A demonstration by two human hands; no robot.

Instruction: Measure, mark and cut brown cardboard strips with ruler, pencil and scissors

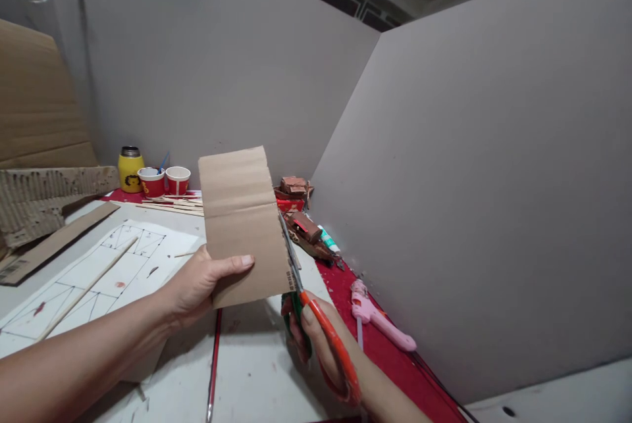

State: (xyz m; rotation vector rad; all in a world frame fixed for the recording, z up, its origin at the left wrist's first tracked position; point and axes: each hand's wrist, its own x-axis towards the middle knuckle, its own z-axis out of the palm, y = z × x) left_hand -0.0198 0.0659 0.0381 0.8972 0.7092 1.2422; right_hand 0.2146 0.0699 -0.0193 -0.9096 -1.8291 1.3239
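A tan piece of cardboard (241, 225), creased across its middle, is held up above the table. My left hand (197, 281) grips its lower left edge, thumb flat on the front and the other fingers hidden behind. In my right hand (316, 331) is a pair of scissors (340, 360) with orange and green handles. The scissor blades lie along the right edge of the cardboard, pointing up and away from me. Part of the blades is hidden, so I cannot tell how far they are spread.
A paper with a line drawing (133, 265) and a wooden stick (99, 278) lie left. Behind stand a yellow bottle (130, 170) and two paper cups (178, 181). A pink glue gun (382, 324) rests right, beside the grey panel (469, 166). Large cardboard (39, 100) leans far left.
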